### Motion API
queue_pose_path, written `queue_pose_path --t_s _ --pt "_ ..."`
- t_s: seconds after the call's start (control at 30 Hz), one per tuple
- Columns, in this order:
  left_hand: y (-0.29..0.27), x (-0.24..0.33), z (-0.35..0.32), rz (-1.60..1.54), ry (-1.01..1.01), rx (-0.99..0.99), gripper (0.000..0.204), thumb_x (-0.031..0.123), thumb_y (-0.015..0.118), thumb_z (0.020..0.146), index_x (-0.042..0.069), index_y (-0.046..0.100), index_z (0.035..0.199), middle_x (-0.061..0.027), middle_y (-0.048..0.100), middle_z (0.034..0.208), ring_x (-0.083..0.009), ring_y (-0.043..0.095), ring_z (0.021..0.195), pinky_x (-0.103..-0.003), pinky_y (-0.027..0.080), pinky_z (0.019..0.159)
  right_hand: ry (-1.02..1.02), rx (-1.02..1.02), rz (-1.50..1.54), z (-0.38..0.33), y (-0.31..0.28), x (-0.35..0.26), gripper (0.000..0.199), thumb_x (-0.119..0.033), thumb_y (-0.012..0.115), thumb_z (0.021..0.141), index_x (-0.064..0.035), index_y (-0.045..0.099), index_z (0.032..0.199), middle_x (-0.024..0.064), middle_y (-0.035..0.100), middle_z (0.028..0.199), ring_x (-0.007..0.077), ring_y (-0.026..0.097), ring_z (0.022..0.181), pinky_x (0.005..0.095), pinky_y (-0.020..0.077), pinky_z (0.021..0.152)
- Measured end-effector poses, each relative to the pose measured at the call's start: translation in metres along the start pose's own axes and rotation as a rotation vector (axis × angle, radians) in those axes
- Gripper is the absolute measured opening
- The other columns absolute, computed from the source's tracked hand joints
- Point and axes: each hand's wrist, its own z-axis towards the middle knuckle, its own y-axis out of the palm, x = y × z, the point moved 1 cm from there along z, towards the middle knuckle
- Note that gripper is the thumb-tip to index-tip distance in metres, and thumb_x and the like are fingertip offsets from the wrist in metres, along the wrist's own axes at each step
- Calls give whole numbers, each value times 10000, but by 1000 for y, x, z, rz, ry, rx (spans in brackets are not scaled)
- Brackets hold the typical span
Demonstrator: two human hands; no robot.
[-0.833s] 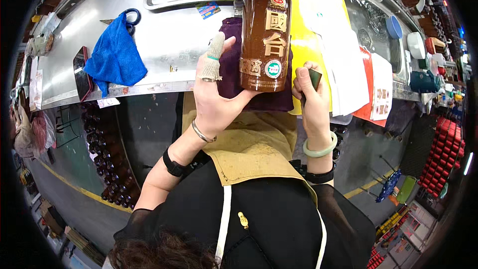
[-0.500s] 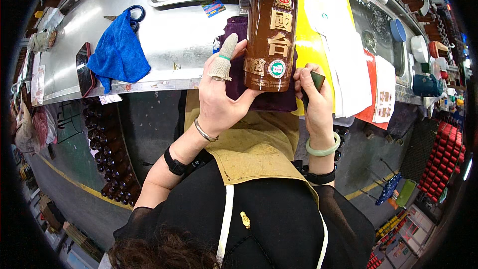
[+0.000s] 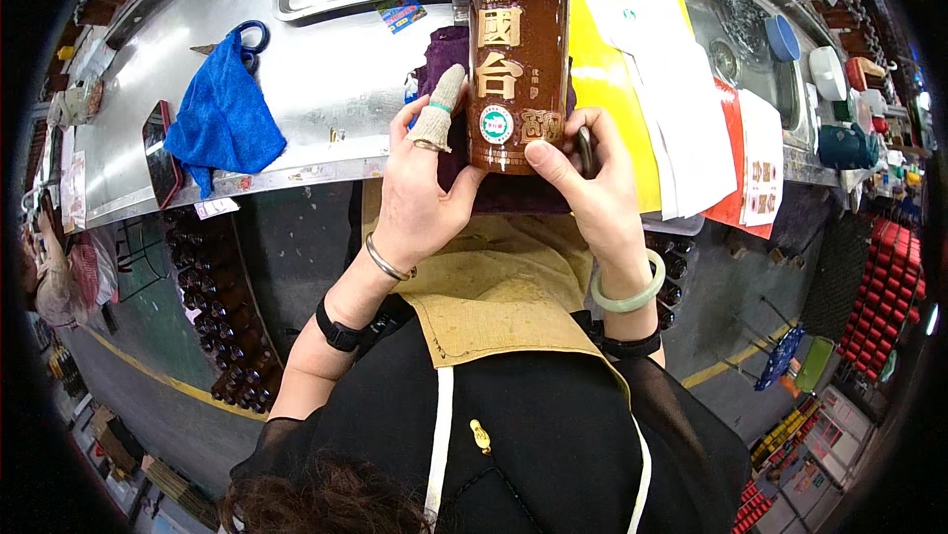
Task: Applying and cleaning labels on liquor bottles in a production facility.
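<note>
Both hands [image 3: 494, 188] closed around brown bottle [image 3: 517, 60]

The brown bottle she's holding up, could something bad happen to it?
It might. The brown bottle is gripped only at its lower end by the left hand and right hand, so its top could tip. It hangs near the edge of the metal table; a slip could drop it to the floor. The right hand also holds a small dark thing, which may weaken its grip.
</note>
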Motion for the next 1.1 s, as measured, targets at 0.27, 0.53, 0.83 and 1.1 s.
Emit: queue_pose_path --t_s 0.27,0.53,0.83,1.1 --pt "2 -2 0 6 17 16 914 -48 779 749 12 435 1593 -153 556 1548 -372 515 1336 -413 471 1097 99 -113 75 0 -10 -6 375 -198 884 886 -120 543 1023 -73 459 910 41 388 798 210 359 715" --pt "1 8 2 -8 -44 -5 829 -86 736 810 -39 429 1578 -242 565 1516 -348 562 1409 -423 420 1192 109 -85 117 4 -6 -2 348 -203 860 919 -119 533 1005 -87 422 877 37 358 781 205 337 685" --pt "3 -1 -1 -77 -35 -6 840 -33 777 822 -24 422 1584 -198 555 1537 -343 538 1363 -412 451 1132 132 -157 136 6 -19 -5 335 -222 858 911 -119 543 959 -89 416 847 35 359 762 216 327 661" --pt "2 5 2 -70 -68 -41 801 -68 742 877 -78 375 1588 -245 559 1523 -314 545 1426 -408 408 1201 116 -147 43 5 -14 -8 375 -233 889 877 -113 540 942 -85 407 807 41 369 740 225 348 654"
